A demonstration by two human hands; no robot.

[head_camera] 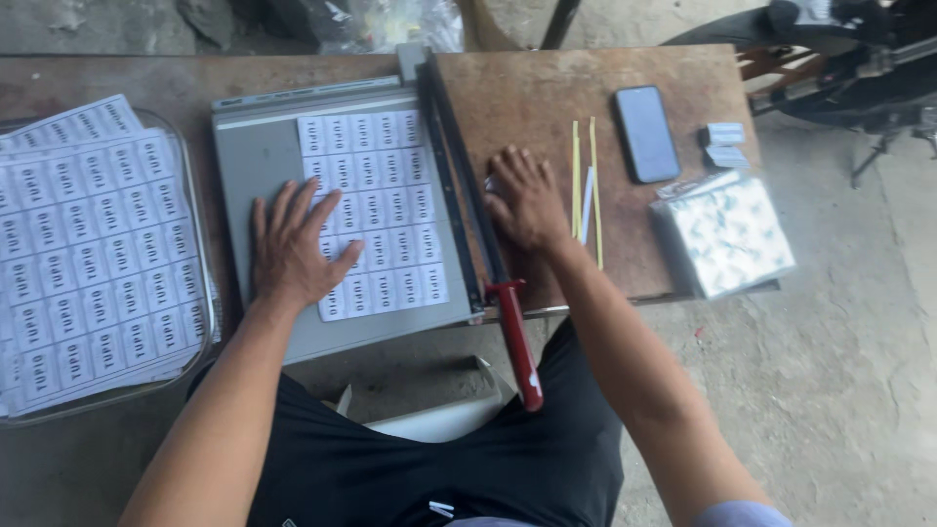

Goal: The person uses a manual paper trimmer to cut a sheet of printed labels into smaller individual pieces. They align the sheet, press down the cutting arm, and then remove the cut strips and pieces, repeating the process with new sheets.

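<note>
**Inspector:** Brown wooden table outdoors, on a rough concrete floor. State what sits under the hands.

**Assistant:** One grey guillotine paper cutter lies on the table. A sheet of printed labels rests on its bed, the right edge against the black blade arm. The arm is down, and its red handle projects past the table's near edge.

**Inspector:** Left hand?

**Assistant:** The left hand is open, fingers spread, pressed flat on the sheet's left part and the cutter bed.

**Inspector:** Right hand?

**Assistant:** The right hand lies palm down on the table just right of the blade arm, fingers loosely extended, gripping nothing that I can see. A pale scrap shows at its fingertips; I cannot tell what it is.

**Inspector:** Surroundings?

**Assistant:** Thin yellow and white paper strips lie just beside the right hand. Beyond them are a dark phone, two small white stacks and a clear bag of cut pieces. At the far left, a clear tray holds a stack of uncut label sheets.
</note>
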